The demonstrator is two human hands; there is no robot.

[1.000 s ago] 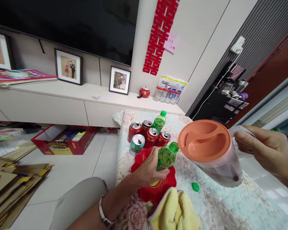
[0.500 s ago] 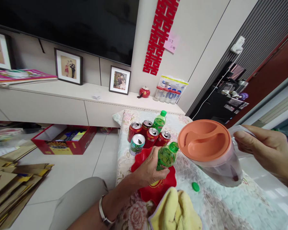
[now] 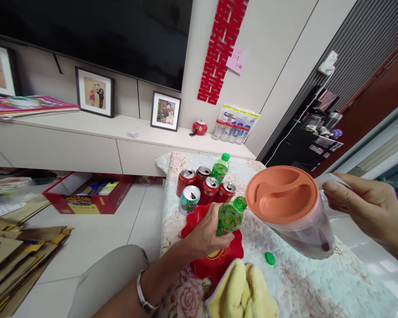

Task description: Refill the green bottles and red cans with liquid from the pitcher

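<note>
My left hand (image 3: 207, 232) is wrapped round a green plastic bottle (image 3: 230, 217) without its cap, held over a red scalloped tray (image 3: 234, 247). My right hand (image 3: 361, 201) grips the clear handle of a pitcher (image 3: 305, 238) with an orange lid (image 3: 281, 194). The pitcher is tilted towards the bottle, its lid edge close by the bottle's mouth; I cannot tell whether they touch. Some dark liquid shows low inside the pitcher. A loose green cap (image 3: 269, 258) lies on the tablecloth under it. In front of me is a folded yellow cloth (image 3: 245, 293).
Several drink cans (image 3: 189, 199) stand behind the tray, beside a capped green bottle (image 3: 220, 168). A flowered cloth covers the table (image 3: 295, 282). Beyond it runs a white cabinet (image 3: 135, 154) with picture frames and jars. A red box (image 3: 89, 196) and flattened cardboard (image 3: 16, 260) lie on the floor.
</note>
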